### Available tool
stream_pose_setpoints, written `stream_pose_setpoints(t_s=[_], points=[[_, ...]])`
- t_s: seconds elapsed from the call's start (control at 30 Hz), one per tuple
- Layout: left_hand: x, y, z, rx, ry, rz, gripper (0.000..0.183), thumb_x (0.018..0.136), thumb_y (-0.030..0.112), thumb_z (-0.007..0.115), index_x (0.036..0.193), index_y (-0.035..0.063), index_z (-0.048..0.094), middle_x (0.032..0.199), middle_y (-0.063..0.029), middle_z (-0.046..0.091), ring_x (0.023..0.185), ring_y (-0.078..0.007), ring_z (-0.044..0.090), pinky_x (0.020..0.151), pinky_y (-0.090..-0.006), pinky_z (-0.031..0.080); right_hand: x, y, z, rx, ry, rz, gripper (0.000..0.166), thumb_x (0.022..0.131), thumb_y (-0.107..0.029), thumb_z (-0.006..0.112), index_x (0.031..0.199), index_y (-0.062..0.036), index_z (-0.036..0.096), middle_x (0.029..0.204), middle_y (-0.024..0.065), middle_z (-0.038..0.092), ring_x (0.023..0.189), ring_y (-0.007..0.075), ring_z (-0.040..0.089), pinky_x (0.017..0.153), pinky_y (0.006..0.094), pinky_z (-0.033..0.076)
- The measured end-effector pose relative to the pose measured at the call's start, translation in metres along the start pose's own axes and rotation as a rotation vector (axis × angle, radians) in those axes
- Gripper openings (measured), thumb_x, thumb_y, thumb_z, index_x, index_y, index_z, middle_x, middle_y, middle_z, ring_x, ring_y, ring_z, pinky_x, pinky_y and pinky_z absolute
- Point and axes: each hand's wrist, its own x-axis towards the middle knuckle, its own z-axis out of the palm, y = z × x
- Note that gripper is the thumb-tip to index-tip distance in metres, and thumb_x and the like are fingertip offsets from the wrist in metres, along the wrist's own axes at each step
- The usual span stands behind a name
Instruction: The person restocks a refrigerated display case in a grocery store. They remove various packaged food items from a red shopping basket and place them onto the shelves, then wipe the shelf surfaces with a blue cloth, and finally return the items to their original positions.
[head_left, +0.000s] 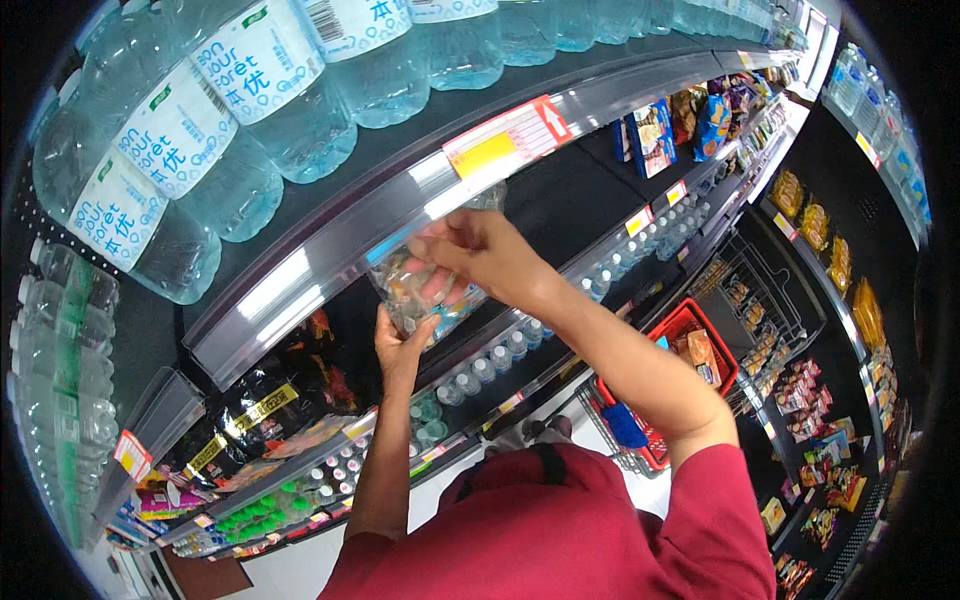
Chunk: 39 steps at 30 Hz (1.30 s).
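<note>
In front of me, at the edge of a dark shelf, a clear plastic package (427, 289) with several small wrapped pieces inside is held up. My left hand (405, 337) grips its lower side, thumb on the near face. My right hand (472, 251) reaches across to its upper part, thumb and fingers bent together at the plastic; whether they pinch it is hard to tell. Part of the package lies behind the shelf's clear price rail (337, 247). Clear plastic also shows beyond my right hand, under the red and yellow price tag (510, 146).
Large water bottles (277, 90) line the shelf above. Lower shelves hold small bottles (484, 369) and black packages (259, 409). A red shopping basket (686, 315) with packaged food stands in a wire cart at the right, near another stocked shelf (814, 262).
</note>
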Motion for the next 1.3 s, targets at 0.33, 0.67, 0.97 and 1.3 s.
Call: stream_pose_setpoints(t_s=[0.33,0.67,0.97,1.3], points=[[-0.002,-0.001,-0.031,0.377,0.065,-0.079,0.065,0.084,0.01,0.084,0.138,0.0028,0.049,0.125,-0.0096,0.066,0.114,-0.0162,0.062,0.097,-0.0328,0.05,0.004,0.124,-0.078,-0.786,0.286,-0.068,0.088,0.072,-0.034,0.092,0.141,0.0008,0.051,0.137,0.0245,0.059,0.137,0.0389,0.047,0.115,0.0477,0.039],[-0.012,0.002,-0.027,0.315,0.338,0.027,0.072,0.086,0.015,0.083,0.146,-0.0009,0.047,0.123,-0.0142,0.069,0.102,-0.0178,0.069,0.083,-0.0331,0.058,0.036,0.143,-0.062,-0.596,0.132,-0.048,0.074,0.075,-0.038,0.091,0.127,0.0029,0.058,0.116,0.0227,0.071,0.11,0.0341,0.069,0.096,0.0399,0.053],[0.048,0.002,-0.049,0.553,0.394,0.011,0.047,0.092,0.031,0.079,0.118,-0.007,0.069,0.113,-0.0166,0.073,0.104,-0.0234,0.067,0.093,-0.0366,0.05,0.115,0.167,-0.071,-0.806,0.14,-0.066,0.064,0.08,-0.044,0.085,0.122,0.0019,0.069,0.118,0.0216,0.073,0.113,0.0333,0.069,0.101,0.0402,0.052],[0.066,-0.048,-0.096,0.786,0.343,0.016,0.052,0.095,0.031,0.073,0.132,-0.0033,0.062,0.128,-0.0194,0.068,0.119,-0.0293,0.062,0.103,-0.0397,0.045,0.128,0.191,-0.061,-0.893,0.197,-0.064,0.061,0.083,-0.04,0.082,0.133,-0.0094,0.066,0.136,0.0159,0.065,0.131,0.0347,0.057,0.112,0.0419,0.044]])
